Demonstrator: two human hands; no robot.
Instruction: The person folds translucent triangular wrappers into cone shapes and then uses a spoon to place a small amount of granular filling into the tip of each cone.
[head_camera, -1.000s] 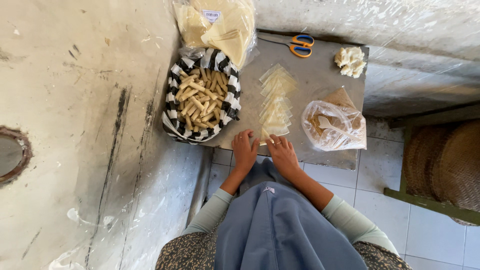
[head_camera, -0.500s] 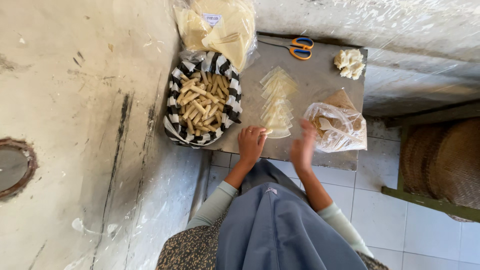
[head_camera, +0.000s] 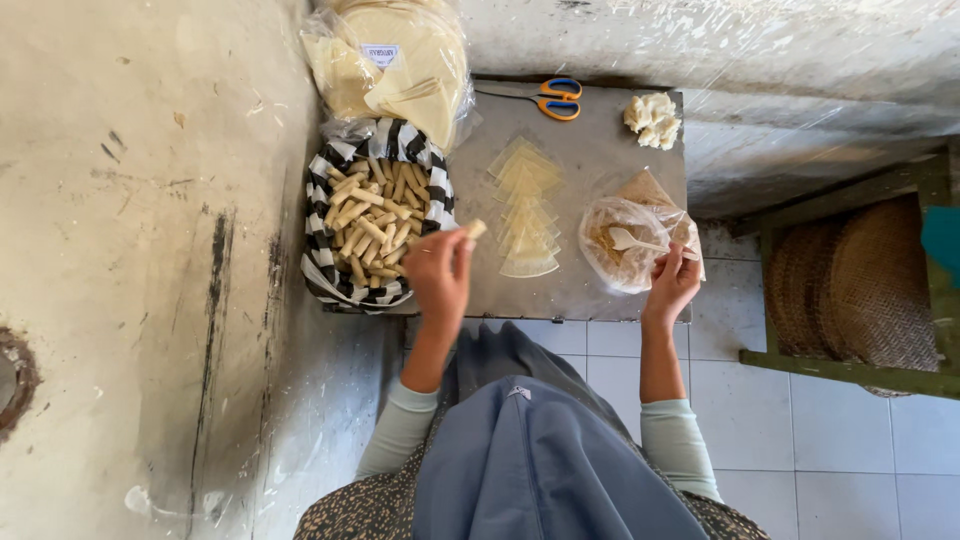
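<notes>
Just left of frame centre, the left hand (head_camera: 438, 278) pinches a small rolled pastry stick (head_camera: 476, 229) between thumb and fingertips, a narrow grip closed on its lower end. It hangs over the edge of the grey metal table (head_camera: 590, 160), just beside the black-and-white striped basket (head_camera: 325, 280) heaped with finished rolls (head_camera: 372, 222). Its long axis runs diagonally, free end pointing to the upper right of the frame, away from the basket. At centre right, the right hand (head_camera: 672, 285) is closed on the handle of a pale spoon (head_camera: 632, 240) whose bowl sits in a clear plastic bag of filling (head_camera: 625, 250)

Since only the tip of the roll is held, it could slip and land on the table or on the stacked triangular wrapper sheets (head_camera: 525, 215) rather than among the rolls; a loose seam might also unwind. The bag is soft and unsupported, so a tug of the spoon could tip filling out. Orange-handled scissors (head_camera: 555, 98), a white crumbly lump (head_camera: 652, 118) and a bagged stack of wrappers (head_camera: 395, 60) lie well apart, along the top of the frame
</notes>
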